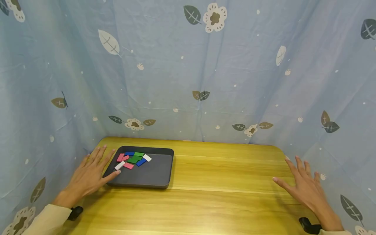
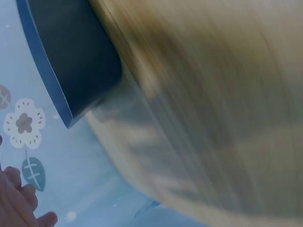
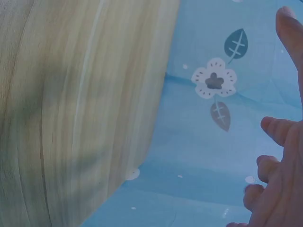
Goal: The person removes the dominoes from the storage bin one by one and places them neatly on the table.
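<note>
A dark grey tray (image 1: 152, 178) lies on the left part of the table, with several pink, green, blue and white flat blocks in its left and upper part. My left hand (image 1: 88, 176) is spread at the tray's left side, its thumb reaching over the near left rim; whether it touches cannot be told. In the left wrist view, fingers of my left hand (image 2: 19, 201) show at the lower left, apart from the tray (image 2: 75, 52). My right hand (image 1: 306, 187) is spread over the table's right edge, holding nothing; its fingers also show in the right wrist view (image 3: 281, 161).
A yellow wood-grain table (image 1: 223, 182) stretches between the hands. Behind it and at both sides hangs a light blue curtain (image 1: 182, 78) with leaf and flower prints. A black strap or device (image 1: 75, 213) sits at the left wrist, and another (image 1: 309, 226) at the right.
</note>
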A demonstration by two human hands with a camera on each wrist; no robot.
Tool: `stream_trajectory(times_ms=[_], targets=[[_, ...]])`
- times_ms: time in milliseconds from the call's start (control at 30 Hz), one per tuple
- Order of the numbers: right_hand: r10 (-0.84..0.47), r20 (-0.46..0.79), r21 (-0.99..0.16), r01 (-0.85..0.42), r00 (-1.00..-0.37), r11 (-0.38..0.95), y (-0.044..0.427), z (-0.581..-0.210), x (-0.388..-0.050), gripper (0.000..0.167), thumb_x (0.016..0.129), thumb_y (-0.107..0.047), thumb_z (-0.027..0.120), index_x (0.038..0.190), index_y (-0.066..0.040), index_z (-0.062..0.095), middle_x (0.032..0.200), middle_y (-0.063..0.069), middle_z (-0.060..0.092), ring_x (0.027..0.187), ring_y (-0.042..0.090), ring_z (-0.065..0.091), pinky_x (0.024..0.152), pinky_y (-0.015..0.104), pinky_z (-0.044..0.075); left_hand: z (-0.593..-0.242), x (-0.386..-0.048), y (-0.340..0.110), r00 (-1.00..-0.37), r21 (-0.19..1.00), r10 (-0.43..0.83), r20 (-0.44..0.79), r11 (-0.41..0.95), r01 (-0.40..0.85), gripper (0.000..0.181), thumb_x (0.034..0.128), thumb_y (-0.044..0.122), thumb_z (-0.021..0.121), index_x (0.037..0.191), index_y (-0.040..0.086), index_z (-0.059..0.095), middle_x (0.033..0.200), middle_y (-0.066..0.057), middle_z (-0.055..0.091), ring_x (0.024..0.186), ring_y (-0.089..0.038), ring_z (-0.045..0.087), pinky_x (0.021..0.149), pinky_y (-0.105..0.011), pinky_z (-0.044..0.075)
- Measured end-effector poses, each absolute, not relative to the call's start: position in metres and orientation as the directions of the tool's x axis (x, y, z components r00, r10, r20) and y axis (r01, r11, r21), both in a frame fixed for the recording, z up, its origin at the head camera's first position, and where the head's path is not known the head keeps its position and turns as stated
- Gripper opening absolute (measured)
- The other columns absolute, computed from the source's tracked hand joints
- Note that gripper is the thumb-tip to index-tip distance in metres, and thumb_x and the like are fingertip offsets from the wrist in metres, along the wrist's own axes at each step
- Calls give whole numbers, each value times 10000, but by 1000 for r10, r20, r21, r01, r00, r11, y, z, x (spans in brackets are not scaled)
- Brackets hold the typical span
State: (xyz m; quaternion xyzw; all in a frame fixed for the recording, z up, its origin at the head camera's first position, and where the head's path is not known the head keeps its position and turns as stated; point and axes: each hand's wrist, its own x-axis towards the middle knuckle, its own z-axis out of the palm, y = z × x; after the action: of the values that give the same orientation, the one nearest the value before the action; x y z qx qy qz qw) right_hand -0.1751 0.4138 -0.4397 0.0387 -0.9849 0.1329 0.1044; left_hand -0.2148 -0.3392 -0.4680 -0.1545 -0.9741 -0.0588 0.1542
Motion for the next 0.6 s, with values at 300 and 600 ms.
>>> stream_trajectory(times_ms=[300,600], targets=[[1,161,-314,-51,-987,948,403,-437,-176,963,984,-625,577,1656,-80,154,1596,372,221,1305,674,325,899,821,300,-478,-223,-342,-978,510,167,124,835,207,951,997,556,613,1676,235,30,1635,-316,212,1374,-624,326,993,-799,286],[5,285,-404,-115,-958,908,381,-449,-182,769,991,-522,646,1527,-11,437,1371,332,507,1144,518,553,777,649,496,-502,-229,-358,-990,751,78,120,645,142,851,996,421,686,1639,77,246,1526,-332,396,1313,-550,473,980,-656,453]])
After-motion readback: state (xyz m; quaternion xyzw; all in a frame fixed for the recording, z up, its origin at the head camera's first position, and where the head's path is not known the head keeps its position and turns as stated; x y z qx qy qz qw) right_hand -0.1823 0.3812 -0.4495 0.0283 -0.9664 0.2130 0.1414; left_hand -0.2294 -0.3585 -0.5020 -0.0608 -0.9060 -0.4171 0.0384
